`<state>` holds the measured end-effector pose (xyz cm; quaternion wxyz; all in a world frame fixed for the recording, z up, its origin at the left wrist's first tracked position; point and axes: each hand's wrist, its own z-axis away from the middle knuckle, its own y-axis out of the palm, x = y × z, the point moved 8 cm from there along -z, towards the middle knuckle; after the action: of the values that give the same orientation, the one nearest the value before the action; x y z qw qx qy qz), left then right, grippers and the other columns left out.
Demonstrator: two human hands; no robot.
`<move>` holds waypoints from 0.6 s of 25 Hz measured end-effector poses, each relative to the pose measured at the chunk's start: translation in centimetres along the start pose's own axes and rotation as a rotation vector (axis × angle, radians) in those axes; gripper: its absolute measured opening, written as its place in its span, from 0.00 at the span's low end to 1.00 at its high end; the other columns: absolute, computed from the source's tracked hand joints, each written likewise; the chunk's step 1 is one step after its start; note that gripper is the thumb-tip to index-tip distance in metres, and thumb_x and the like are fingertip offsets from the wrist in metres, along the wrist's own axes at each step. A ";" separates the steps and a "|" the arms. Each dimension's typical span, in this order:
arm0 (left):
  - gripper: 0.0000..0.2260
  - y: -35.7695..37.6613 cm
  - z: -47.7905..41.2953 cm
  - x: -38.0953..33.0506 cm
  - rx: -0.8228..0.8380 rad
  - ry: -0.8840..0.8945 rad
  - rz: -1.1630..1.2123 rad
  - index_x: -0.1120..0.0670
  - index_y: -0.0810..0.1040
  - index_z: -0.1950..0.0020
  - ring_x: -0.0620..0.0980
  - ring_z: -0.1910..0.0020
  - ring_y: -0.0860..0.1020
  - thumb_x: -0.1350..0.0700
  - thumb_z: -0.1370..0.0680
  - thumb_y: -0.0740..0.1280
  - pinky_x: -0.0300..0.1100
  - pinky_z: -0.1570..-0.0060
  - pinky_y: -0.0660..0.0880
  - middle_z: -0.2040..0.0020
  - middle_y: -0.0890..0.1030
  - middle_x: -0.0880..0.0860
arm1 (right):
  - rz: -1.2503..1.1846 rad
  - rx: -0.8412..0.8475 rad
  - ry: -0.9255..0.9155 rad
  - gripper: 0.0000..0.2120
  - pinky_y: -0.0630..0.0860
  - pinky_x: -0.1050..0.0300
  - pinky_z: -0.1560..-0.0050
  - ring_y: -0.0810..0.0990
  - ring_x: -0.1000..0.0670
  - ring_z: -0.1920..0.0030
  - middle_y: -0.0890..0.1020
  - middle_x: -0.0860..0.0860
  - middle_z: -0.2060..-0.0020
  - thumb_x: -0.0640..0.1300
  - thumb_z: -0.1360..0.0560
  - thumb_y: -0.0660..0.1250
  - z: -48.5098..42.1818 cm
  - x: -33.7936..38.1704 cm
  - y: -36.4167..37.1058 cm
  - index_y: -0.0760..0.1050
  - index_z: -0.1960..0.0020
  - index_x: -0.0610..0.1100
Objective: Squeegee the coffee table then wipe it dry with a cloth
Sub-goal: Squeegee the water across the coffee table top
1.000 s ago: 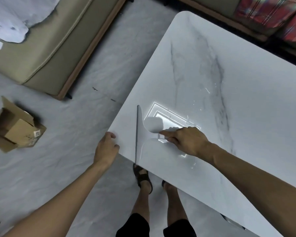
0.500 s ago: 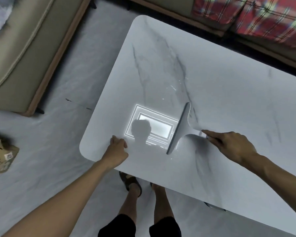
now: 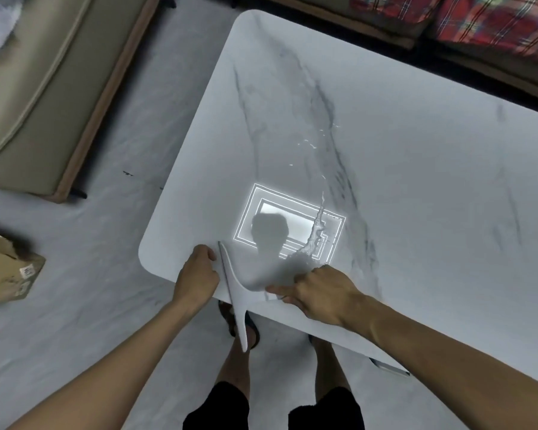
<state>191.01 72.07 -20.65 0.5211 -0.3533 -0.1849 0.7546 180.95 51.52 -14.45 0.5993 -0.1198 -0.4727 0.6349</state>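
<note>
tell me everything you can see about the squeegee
The squeegee is pale grey-white, plastic-looking, with a long thin blade flaring from a short handle. The right hand grips the handle. The blade lies at the coffee table near edge, its lower end overhanging the floor, its upper end beside the left hand.

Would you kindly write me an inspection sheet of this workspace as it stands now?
Surface: marble coffee table, streak of water near its front edge.
Job's things: squeegee, blade overhanging the near edge; cloth not seen.
Clutter: nothing seen on the table.
Grippers: right hand holds the squeegee handle; left hand rests on the table edge.
Cables: nothing seen.
Surroundings: sofa, cardboard box, plaid cushions.
</note>
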 end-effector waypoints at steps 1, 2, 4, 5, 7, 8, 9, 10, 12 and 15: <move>0.14 0.7 0.4 -0.1 0.005 -0.008 -0.004 0.50 0.67 0.47 0.51 0.56 0.75 0.67 0.28 0.56 0.41 0.65 0.68 0.57 0.73 0.47 | 0.015 -0.014 -0.018 0.19 0.76 0.51 0.54 0.80 0.42 0.51 0.81 0.49 0.46 0.54 0.17 0.53 0.2 -0.6 0.3 0.61 0.28 0.65; 0.14 1.4 0.9 -0.4 0.011 -0.012 -0.008 0.50 0.67 0.48 0.53 0.55 0.76 0.67 0.28 0.56 0.41 0.64 0.68 0.56 0.74 0.48 | 0.031 -0.036 -0.035 0.18 0.77 0.50 0.54 0.81 0.42 0.50 0.82 0.49 0.45 0.54 0.17 0.54 0.5 -1.4 0.2 0.62 0.28 0.65; 0.15 3.5 2.0 -1.6 0.021 -0.017 -0.021 0.50 0.65 0.49 0.56 0.51 0.76 0.69 0.28 0.56 0.43 0.59 0.70 0.44 0.75 0.55 | 0.046 -0.082 -0.051 0.17 0.76 0.52 0.57 0.82 0.42 0.53 0.82 0.49 0.47 0.55 0.18 0.54 2.0 -4.0 -0.1 0.64 0.30 0.66; 0.15 4.8 2.4 -2.5 0.031 -0.013 -0.032 0.51 0.64 0.49 0.57 0.48 0.76 0.69 0.28 0.55 0.43 0.55 0.70 0.37 0.73 0.58 | 0.050 -0.084 -0.037 0.16 0.74 0.53 0.59 0.82 0.42 0.54 0.82 0.49 0.50 0.56 0.18 0.53 3.1 -5.7 -0.2 0.64 0.31 0.67; 0.15 7.3 3.2 -4.3 0.055 -0.019 -0.061 0.52 0.65 0.48 0.60 0.40 0.74 0.69 0.28 0.54 0.44 0.50 0.70 0.27 0.63 0.61 | 0.040 -0.059 0.024 0.15 0.71 0.54 0.59 0.82 0.43 0.56 0.82 0.51 0.52 0.58 0.18 0.50 5.6 -9.9 -0.3 0.64 0.33 0.69; 0.15 8.5 3.4 -5.3 0.073 -0.031 -0.082 0.53 0.66 0.46 0.62 0.36 0.72 0.69 0.27 0.54 0.45 0.46 0.70 0.24 0.58 0.62 | 0.033 -0.049 0.059 0.15 0.71 0.54 0.59 0.82 0.43 0.56 0.82 0.51 0.52 0.59 0.19 0.49 7.1 -12.0 -0.4 0.64 0.34 0.69; 0.15 9.6 3.4 -6.2 0.099 -0.042 -0.106 0.54 0.67 0.44 0.63 0.30 0.67 0.69 0.27 0.54 0.47 0.42 0.70 0.23 0.53 0.64 | 0.035 -0.044 0.096 0.14 0.71 0.54 0.59 0.82 0.44 0.56 0.82 0.52 0.52 0.60 0.19 0.49 8.7 -14.0 -0.4 0.64 0.35 0.68; 0.15 10.3 3.3 -6.9 0.125 -0.057 -0.126 0.55 0.66 0.42 0.64 0.26 0.61 0.68 0.27 0.54 0.49 0.39 0.69 0.22 0.50 0.65 | 0.041 -0.041 0.132 0.14 0.72 0.54 0.59 0.82 0.44 0.57 0.82 0.53 0.52 0.61 0.19 0.48 10.2 -15.8 -0.6 0.64 0.35 0.68; 0.14 11.2 3.1 -7.8 0.163 -0.108 -0.146 0.56 0.66 0.42 0.65 0.23 0.54 0.66 0.26 0.54 0.54 0.35 0.68 0.23 0.48 0.67 | 0.045 -0.048 0.190 0.15 0.73 0.55 0.60 0.82 0.45 0.58 0.82 0.55 0.54 0.61 0.19 0.49 13.3 -18.9 -1.5 0.63 0.34 0.70; 0.13 10.9 2.9 -8.3 0.214 -0.139 -0.174 0.56 0.65 0.44 0.67 0.26 0.57 0.65 0.26 0.53 0.55 0.35 0.66 0.25 0.52 0.69 | 0.046 -0.062 0.210 0.17 0.72 0.55 0.61 0.82 0.46 0.58 0.81 0.56 0.56 0.61 0.20 0.48 15.9 -20.1 -2.6 0.59 0.32 0.72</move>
<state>183.44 60.50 -22.88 0.6051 -0.2254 -0.1689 0.7446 176.33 26.26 -12.51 0.6267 -0.2151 -0.4236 0.6176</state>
